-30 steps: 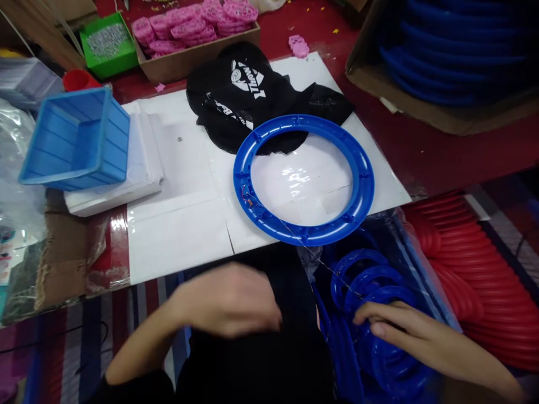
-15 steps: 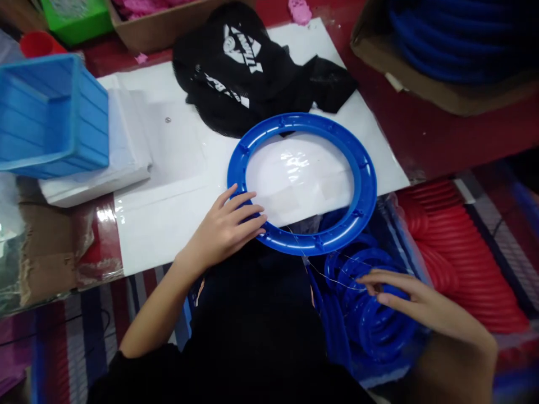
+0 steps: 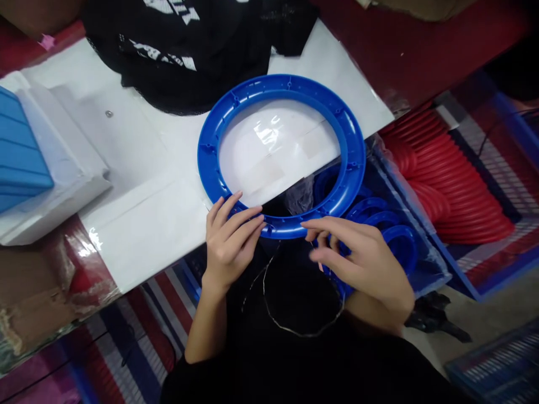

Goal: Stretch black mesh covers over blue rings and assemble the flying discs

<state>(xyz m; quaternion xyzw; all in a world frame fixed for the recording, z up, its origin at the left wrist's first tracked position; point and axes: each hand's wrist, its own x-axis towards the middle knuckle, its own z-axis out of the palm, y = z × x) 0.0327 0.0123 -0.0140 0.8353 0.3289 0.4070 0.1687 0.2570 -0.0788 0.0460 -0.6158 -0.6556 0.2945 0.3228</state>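
A blue plastic ring (image 3: 351, 160) lies hollow side up, its lower part reaching past the front edge of the worktable. My left hand (image 3: 229, 238) has its fingers over the ring's lower-left rim, with the thumb mostly hidden. My right hand (image 3: 357, 261) is by the bottom rim, fingers curled around a thin wire, though the exact grip is partly hidden. That wire (image 3: 290, 331) hangs in a loose loop below the ring, against my dark clothing.
A black printed cloth (image 3: 202, 62) lies behind the ring on a white sheet (image 3: 164, 163). A blue bin (image 3: 19, 151) sits on a white box (image 3: 80, 168) at left. Crates at right hold blue rings (image 3: 398, 247) and stacked red rings (image 3: 467, 185). A small metal piece (image 3: 109, 114) lies on the sheet.
My right hand has come up and left from over the crate to the ring's bottom rim, bringing the wire along. The wire now hangs in a wider loop. The view has shifted.
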